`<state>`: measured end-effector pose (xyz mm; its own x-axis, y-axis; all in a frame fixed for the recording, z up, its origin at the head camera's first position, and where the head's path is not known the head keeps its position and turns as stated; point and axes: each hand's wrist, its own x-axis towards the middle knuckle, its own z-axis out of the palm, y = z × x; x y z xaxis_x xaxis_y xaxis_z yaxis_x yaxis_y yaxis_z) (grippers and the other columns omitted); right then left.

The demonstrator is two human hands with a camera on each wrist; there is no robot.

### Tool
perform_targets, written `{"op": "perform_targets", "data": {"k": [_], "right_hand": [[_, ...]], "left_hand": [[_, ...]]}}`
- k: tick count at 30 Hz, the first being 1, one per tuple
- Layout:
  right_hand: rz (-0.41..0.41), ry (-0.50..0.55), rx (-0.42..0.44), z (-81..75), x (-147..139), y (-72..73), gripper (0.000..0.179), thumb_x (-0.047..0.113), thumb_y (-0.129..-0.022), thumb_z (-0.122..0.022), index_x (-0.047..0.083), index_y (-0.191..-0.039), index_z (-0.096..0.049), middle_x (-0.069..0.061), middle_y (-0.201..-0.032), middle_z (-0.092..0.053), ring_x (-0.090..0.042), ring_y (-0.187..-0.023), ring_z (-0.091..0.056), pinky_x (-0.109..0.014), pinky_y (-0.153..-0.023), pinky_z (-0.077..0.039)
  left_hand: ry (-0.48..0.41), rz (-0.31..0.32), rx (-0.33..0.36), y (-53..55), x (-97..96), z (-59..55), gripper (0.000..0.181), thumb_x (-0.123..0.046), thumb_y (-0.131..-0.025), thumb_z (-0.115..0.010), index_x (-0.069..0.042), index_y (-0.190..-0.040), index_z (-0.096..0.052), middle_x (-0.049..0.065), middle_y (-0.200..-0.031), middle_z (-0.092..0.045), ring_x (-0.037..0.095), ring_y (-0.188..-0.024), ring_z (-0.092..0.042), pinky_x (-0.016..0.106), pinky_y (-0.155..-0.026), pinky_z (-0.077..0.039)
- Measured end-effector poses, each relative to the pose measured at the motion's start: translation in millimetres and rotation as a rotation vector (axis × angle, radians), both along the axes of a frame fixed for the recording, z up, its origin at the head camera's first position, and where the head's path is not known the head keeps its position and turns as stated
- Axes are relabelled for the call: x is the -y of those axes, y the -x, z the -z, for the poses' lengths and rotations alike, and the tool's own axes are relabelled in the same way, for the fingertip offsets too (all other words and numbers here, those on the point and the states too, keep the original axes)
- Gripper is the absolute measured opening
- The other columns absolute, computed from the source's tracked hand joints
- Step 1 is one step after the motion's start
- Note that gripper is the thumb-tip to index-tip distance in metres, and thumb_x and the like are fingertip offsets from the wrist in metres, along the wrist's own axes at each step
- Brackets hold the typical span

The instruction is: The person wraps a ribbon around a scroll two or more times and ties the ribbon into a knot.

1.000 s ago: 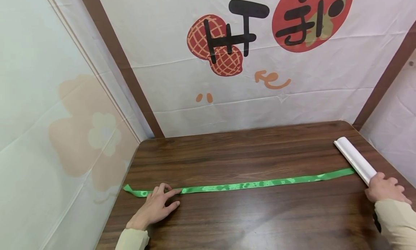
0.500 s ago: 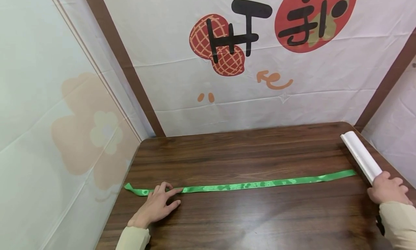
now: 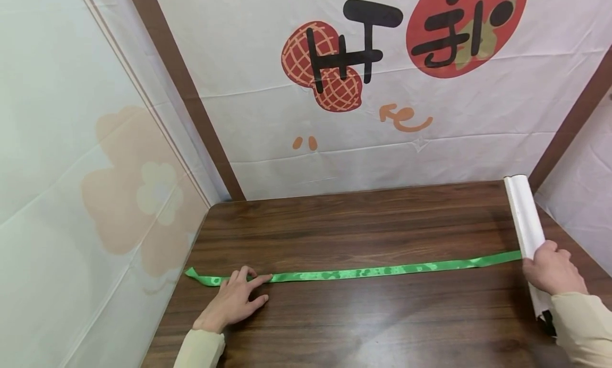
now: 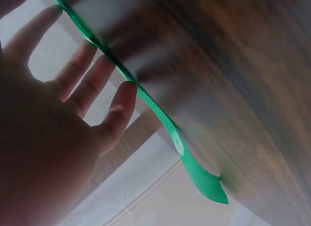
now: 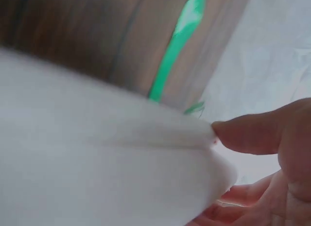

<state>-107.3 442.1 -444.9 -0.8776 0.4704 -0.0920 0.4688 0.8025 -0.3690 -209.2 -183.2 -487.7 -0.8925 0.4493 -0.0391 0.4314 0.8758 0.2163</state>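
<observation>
A long green ribbon (image 3: 356, 273) with a shiny patterned stretch lies across the dark wooden table, its left end slightly twisted. My left hand (image 3: 232, 299) rests on the ribbon near that end, fingers spread. In the left wrist view the fingertips (image 4: 127, 90) touch the ribbon (image 4: 158, 112). On the right, my right hand (image 3: 553, 270) grips a white roll (image 3: 523, 214) around its middle, thumb on one side. The roll hides the ribbon's right end in the head view. In the right wrist view the white roll (image 5: 112, 153) fills much of the picture, with green ribbon (image 5: 170, 56) beyond it.
The brown wood-grain table (image 3: 358, 224) has rounded far corners. A white printed cloth (image 3: 268, 118) hangs behind it, and more cloth (image 3: 57, 198) hangs at the left. A dark band or object (image 3: 546, 323) sits near the right cuff.
My right hand has moved left with the white roll and turned it more upright in the head view, over the ribbon's right end. My left hand stays on the ribbon; the view shifts slightly.
</observation>
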Motion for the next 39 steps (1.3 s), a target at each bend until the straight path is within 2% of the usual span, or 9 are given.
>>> {"op": "perform_targets", "data": {"k": [2, 6, 11, 17, 22, 27, 33, 39], "right_hand": [[-0.064, 0.022, -0.001, -2.8, 4.7, 2.4, 0.05, 0.017, -0.089, -0.044, -0.028, -0.104, -0.025, -0.039, -0.084, -0.036, -0.051, -0.07, -0.051, -0.051, -0.056, -0.044], [-0.191, 0.049, -0.064, -5.0, 17.1, 8.6, 0.053, 0.018, -0.091, -0.048, -0.03, -0.104, -0.029, -0.04, -0.083, -0.042, -0.046, -0.07, -0.054, -0.048, -0.054, -0.047], [-0.266, 0.079, -0.141, -0.8, 41.7, 18.9, 0.051, 0.015, -0.092, -0.053, -0.03, -0.108, -0.033, -0.041, -0.085, -0.049, -0.044, -0.071, -0.057, -0.048, -0.057, -0.049], [-0.346, 0.131, -0.168, 5.3, 77.1, 26.6, 0.056, 0.013, -0.091, -0.057, -0.029, -0.121, -0.033, -0.043, -0.097, -0.054, -0.044, -0.08, -0.06, -0.049, -0.063, -0.051], [-0.383, 0.188, -0.166, 4.2, 107.2, 29.8, 0.059, 0.017, -0.094, -0.057, -0.024, -0.129, -0.032, -0.042, -0.108, -0.053, -0.045, -0.089, -0.061, -0.049, -0.066, -0.052], [-0.399, 0.288, -0.135, 0.5, 137.2, 32.1, 0.06, 0.026, -0.097, -0.055, -0.019, -0.132, -0.035, -0.038, -0.115, -0.054, -0.04, -0.096, -0.06, -0.045, -0.071, -0.052], [-0.401, 0.43, -0.097, 2.3, 172.6, 36.3, 0.055, 0.026, -0.097, -0.056, -0.014, -0.13, -0.039, -0.03, -0.114, -0.057, -0.029, -0.094, -0.061, -0.037, -0.07, -0.052], [-0.394, 0.578, -0.114, 9.4, 208.0, 37.5, 0.047, 0.02, -0.096, -0.058, -0.012, -0.126, -0.045, -0.024, -0.11, -0.059, -0.022, -0.088, -0.06, -0.032, -0.068, -0.05]], "left_hand": [[0.008, -0.001, -0.001, -1.0, 0.2, 0.0, 0.044, -0.04, -0.091, -0.063, -0.031, -0.135, -0.057, 0.003, -0.12, -0.047, 0.018, -0.097, -0.042, 0.051, -0.084, -0.038], [0.018, -0.008, -0.012, -3.2, 0.9, 0.2, 0.045, -0.039, -0.09, -0.064, -0.03, -0.134, -0.058, 0.005, -0.122, -0.047, 0.02, -0.1, -0.043, 0.052, -0.084, -0.038], [0.028, -0.031, 0.0, -3.9, 0.0, -0.2, 0.046, -0.041, -0.09, -0.065, -0.031, -0.134, -0.057, 0.006, -0.124, -0.047, 0.023, -0.103, -0.044, 0.05, -0.083, -0.037], [0.04, -0.029, 0.013, -3.7, -2.3, -1.8, 0.046, -0.041, -0.09, -0.065, -0.032, -0.134, -0.057, 0.006, -0.122, -0.047, 0.022, -0.103, -0.044, 0.049, -0.082, -0.035], [0.051, -0.035, 0.032, -1.8, -3.6, -2.9, 0.046, -0.042, -0.091, -0.063, -0.034, -0.135, -0.056, 0.006, -0.122, -0.046, 0.022, -0.105, -0.042, 0.048, -0.081, -0.034], [0.049, -0.041, 0.051, -2.7, -3.2, -4.1, 0.045, -0.041, -0.092, -0.063, -0.033, -0.136, -0.056, 0.006, -0.124, -0.046, 0.023, -0.108, -0.043, 0.055, -0.087, -0.036], [0.037, -0.046, 0.068, -5.1, -1.8, -6.1, 0.045, -0.041, -0.092, -0.062, -0.032, -0.136, -0.056, 0.007, -0.125, -0.045, 0.025, -0.109, -0.043, 0.059, -0.09, -0.037], [0.038, -0.052, 0.071, -6.0, -1.3, -6.2, 0.045, -0.041, -0.092, -0.063, -0.033, -0.135, -0.056, 0.007, -0.124, -0.046, 0.023, -0.107, -0.043, 0.056, -0.088, -0.037]]}}
